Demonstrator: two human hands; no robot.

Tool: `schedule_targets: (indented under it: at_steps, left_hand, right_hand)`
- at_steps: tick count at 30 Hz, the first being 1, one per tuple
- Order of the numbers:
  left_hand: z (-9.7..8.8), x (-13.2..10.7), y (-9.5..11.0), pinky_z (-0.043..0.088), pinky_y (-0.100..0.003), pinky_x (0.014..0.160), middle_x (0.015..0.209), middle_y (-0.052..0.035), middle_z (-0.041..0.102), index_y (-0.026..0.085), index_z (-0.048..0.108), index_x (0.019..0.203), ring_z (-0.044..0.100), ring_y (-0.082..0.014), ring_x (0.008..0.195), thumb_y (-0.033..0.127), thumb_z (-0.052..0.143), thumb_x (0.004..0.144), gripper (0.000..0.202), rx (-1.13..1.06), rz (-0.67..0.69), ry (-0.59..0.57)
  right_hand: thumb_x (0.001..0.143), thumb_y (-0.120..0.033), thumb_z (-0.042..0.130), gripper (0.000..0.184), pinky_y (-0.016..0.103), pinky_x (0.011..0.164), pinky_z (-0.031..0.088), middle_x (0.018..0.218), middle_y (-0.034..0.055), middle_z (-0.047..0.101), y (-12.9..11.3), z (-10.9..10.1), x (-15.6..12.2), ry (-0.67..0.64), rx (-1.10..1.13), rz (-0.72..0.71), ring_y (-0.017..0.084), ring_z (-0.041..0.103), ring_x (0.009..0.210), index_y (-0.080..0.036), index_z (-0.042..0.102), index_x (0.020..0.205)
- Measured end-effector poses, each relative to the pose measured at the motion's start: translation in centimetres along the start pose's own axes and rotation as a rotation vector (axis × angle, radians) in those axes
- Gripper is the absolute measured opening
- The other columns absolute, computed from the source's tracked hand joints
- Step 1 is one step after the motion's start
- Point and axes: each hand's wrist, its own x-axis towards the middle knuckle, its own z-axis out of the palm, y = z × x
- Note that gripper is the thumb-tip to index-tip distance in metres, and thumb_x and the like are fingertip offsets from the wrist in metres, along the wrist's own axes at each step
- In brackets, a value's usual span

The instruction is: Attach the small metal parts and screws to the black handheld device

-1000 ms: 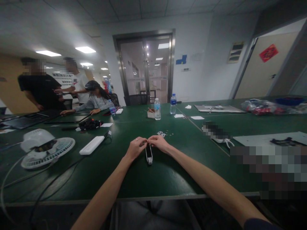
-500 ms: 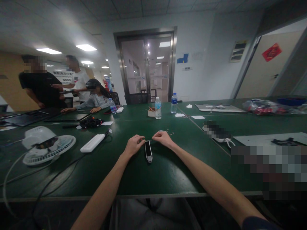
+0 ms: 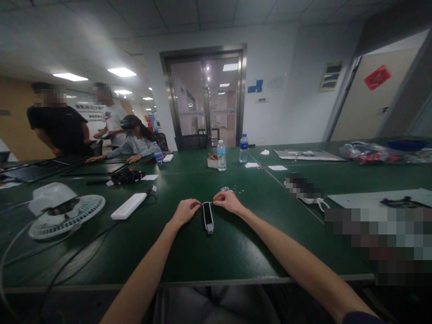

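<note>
Your left hand (image 3: pixel 186 211) and right hand (image 3: pixel 230 201) pinch the far end of the device (image 3: pixel 208 218). Both arms stretch across the table (image 3: pixel 236 254).

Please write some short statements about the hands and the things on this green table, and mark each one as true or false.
1. The left hand and the right hand both touch the far end of the slim black device. True.
2. The device is lifted above the green table. False: it lies flat on the table.
3. A white fan lies on the left part of the table. True.
4. The white oblong box lies to the right of the hands. False: it lies to their left, between the fan and the left hand.
</note>
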Motion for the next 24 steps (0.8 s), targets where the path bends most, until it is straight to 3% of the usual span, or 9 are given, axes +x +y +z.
schedule_targets:
  at_steps: [7,14,18,24]
  left_hand:
    - [0.0,0.1,0.1,0.048,-0.028,0.066,0.080,-0.0027,0.069,0.020,0.070,0.087,0.061,-0.0166,0.070,0.028,0.051,0.082,0.021,-0.040,-0.022,0.011]
    - [0.1,0.0,0.3,0.048,-0.027,0.066,0.079,-0.0025,0.071,0.020,0.070,0.085,0.063,-0.0168,0.070,0.028,0.052,0.082,0.020,-0.085,-0.062,0.030]
    - [0.6,0.0,-0.2,0.048,-0.027,0.064,0.077,-0.0023,0.069,0.020,0.070,0.083,0.061,-0.0161,0.067,0.029,0.052,0.082,0.020,-0.058,-0.040,0.064]
    - [1.0,0.1,-0.9,0.046,-0.028,0.064,0.077,-0.0042,0.066,0.020,0.070,0.081,0.058,-0.0168,0.069,0.031,0.050,0.083,0.023,0.044,0.002,0.063]
  right_hand:
    - [0.073,-0.029,0.063,0.021,0.027,0.072,0.050,0.082,0.0043,0.070,0.3,-0.2,0.3,-0.065,-0.035,-0.057,0.014,0.064,0.073,-0.017,0.070,0.089]
    - [0.072,-0.027,0.062,0.019,0.025,0.069,0.049,0.079,0.0033,0.070,-0.2,-0.1,0.1,-0.033,-0.068,-0.076,0.013,0.063,0.070,-0.017,0.070,0.085]
    - [0.070,-0.025,0.064,0.018,0.023,0.065,0.048,0.071,0.0023,0.069,-0.2,0.0,0.3,-0.034,-0.046,0.019,0.013,0.063,0.065,-0.016,0.070,0.084]
    - [0.067,-0.020,0.067,0.018,0.023,0.063,0.052,0.066,0.0032,0.069,-0.1,0.5,0.6,-0.044,0.175,0.186,0.012,0.064,0.062,-0.012,0.069,0.083]
